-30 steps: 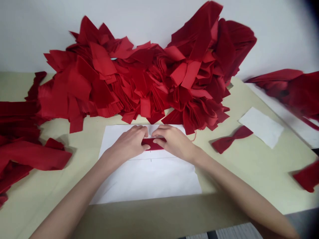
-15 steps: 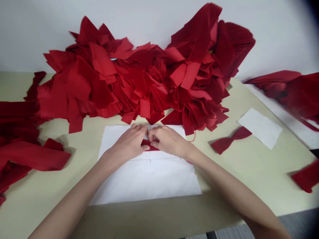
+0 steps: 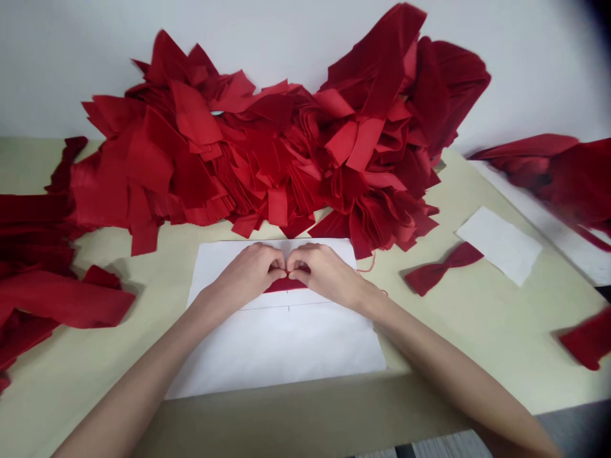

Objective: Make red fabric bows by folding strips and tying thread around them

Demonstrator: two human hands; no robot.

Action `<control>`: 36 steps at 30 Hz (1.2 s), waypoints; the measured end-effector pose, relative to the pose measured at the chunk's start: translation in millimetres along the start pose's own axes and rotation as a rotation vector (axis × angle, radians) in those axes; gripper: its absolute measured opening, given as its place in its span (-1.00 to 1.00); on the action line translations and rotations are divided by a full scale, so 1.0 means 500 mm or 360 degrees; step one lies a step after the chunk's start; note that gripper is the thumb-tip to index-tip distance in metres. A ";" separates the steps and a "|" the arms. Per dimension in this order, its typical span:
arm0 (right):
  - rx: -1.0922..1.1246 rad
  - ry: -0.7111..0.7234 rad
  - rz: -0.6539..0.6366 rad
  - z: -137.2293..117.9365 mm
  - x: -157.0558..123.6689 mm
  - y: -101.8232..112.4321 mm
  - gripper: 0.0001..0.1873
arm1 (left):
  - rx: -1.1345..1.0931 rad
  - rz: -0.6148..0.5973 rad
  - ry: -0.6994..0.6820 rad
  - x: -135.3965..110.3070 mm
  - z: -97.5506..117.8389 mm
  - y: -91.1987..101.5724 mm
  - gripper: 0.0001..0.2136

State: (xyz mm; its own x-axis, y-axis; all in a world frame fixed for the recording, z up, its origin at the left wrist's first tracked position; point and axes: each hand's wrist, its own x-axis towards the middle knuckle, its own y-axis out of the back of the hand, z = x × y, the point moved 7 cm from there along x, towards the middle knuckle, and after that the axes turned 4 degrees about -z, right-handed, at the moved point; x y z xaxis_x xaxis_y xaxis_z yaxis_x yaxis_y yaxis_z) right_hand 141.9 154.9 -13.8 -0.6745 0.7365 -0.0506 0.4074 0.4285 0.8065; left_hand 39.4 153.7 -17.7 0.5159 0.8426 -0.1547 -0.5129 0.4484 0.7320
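We pinch the narrow red fabric strip (image 3: pixel 281 286) between thumb and fingertips of our left hand (image 3: pixel 251 268) and right hand (image 3: pixel 325 270). It lies on the far half of the white, black-lined paper sheet (image 3: pixel 286 346).

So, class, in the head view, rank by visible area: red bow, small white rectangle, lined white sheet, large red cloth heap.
1. Large red cloth heap
2. Lined white sheet
3. Small white rectangle
4. Red bow

Fingers (image 3: pixel 276 275) hide much of the red strip (image 3: pixel 286 285).
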 end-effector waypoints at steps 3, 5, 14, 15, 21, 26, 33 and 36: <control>-0.0040 0.0005 0.0039 -0.006 -0.003 0.006 -0.83 | -0.0012 0.0007 0.0052 0.000 0.000 0.002 -0.75; -0.0091 -0.0011 0.0060 -0.009 -0.006 0.009 -0.84 | -0.0032 0.0002 0.0082 -0.001 0.001 0.003 -0.79; -0.0123 0.0083 0.0040 -0.016 -0.011 0.006 -0.92 | 0.0020 0.0031 0.0037 0.000 -0.004 0.001 -0.86; -0.0119 0.0090 0.0027 -0.018 -0.012 0.006 -0.95 | 0.0020 0.0028 0.0037 0.000 -0.005 0.001 -0.85; -0.0127 0.0169 -0.0036 -0.036 -0.021 0.009 -0.88 | -0.0017 0.0010 0.0030 -0.002 -0.002 0.004 -0.85; -0.0181 0.0160 -0.0071 -0.037 -0.024 0.002 -0.98 | -0.0027 0.0009 0.0008 0.000 -0.004 0.000 -0.85; -0.0288 0.0230 0.0013 -0.039 -0.023 -0.010 -0.88 | 0.0060 0.0011 0.0035 0.000 -0.003 0.004 -0.82; -0.0298 0.0235 0.0018 -0.040 -0.023 -0.012 -0.87 | 0.0094 0.0007 0.0056 -0.004 -0.002 0.006 -0.83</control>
State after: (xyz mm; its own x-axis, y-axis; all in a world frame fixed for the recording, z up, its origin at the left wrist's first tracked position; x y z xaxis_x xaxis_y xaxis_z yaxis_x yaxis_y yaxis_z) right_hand 134.8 133.1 -6.3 -0.7589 0.6502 0.0351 0.3035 0.3056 0.9025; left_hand 36.1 153.9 -15.9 0.4888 0.8549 -0.1741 -0.4730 0.4274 0.7705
